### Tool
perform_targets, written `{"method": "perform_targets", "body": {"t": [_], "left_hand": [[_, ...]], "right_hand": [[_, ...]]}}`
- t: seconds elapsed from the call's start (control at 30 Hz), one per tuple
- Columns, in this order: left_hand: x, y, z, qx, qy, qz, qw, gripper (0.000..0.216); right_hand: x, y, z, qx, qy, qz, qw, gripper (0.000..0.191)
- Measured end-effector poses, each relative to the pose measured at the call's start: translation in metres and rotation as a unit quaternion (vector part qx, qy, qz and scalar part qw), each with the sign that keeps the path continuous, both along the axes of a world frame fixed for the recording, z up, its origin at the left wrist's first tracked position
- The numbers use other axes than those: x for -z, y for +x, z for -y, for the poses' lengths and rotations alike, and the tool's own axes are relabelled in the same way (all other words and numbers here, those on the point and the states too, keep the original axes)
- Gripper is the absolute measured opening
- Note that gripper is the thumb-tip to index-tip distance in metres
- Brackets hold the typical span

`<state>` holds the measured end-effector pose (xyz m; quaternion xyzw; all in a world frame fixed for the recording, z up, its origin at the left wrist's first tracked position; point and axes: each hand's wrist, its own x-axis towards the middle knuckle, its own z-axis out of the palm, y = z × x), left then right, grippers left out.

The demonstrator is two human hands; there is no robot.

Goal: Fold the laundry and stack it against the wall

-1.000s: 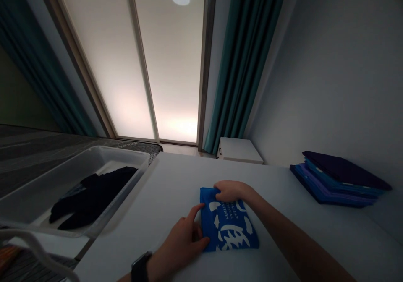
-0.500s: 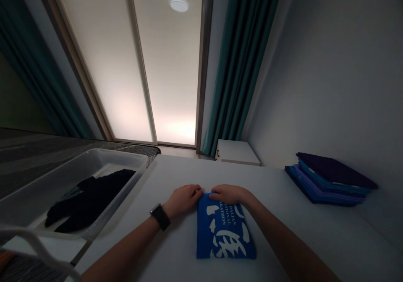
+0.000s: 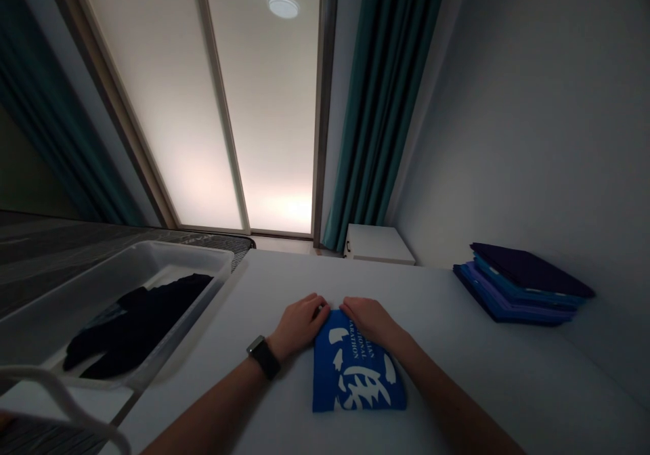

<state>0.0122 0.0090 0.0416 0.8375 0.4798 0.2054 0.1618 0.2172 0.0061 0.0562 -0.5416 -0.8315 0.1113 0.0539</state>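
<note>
A blue folded T-shirt [image 3: 355,374] with white lettering and white brush-like marks lies on the white table [image 3: 244,401]. At the far left corner of the shirt, my left hand [image 3: 303,321] has its thumb and fingers closed on the edge; a dark watch sits on that wrist. Opposite it, my right hand [image 3: 370,319] grips the far edge nearer the right corner, its forearm passing by the shirt's right side. The fingertips of both hands are partly hidden by the knuckles.
A stack of folded clothes [image 3: 523,286], dark purple on top of blues, lies at the right by the wall. On the left, a translucent plastic bin [image 3: 223,260] holds dark clothing [image 3: 147,326]. A white cabinet [image 3: 378,244] stands beyond the table. A pale curved bar [image 3: 61,394] crosses the lower left.
My right hand has turned and its fingers have closed in more on the shirt's far edge. My left hand stays at the left corner. The whole view has shifted slightly.
</note>
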Motion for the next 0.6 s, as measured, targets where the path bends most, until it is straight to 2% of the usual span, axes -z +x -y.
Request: {"method": "perform_targets", "body": {"t": [0.2,0.4,0.6], "left_hand": [[0.002,0.004,-0.005,-0.016,-0.032,-0.010,0.999,0.039],[0.010,0.003,-0.010,-0.019,-0.002,-0.063,0.998,0.036],[0.012,0.006,-0.014,-0.027,0.013,-0.110,0.993,0.037]], "right_hand": [[0.003,-0.001,0.000,0.011,0.010,-0.014,1.000,0.039],[0.005,0.015,-0.004,0.035,0.012,-0.039,0.999,0.036],[0.014,0.027,-0.012,0.055,0.000,0.008,0.998,0.040]]}}
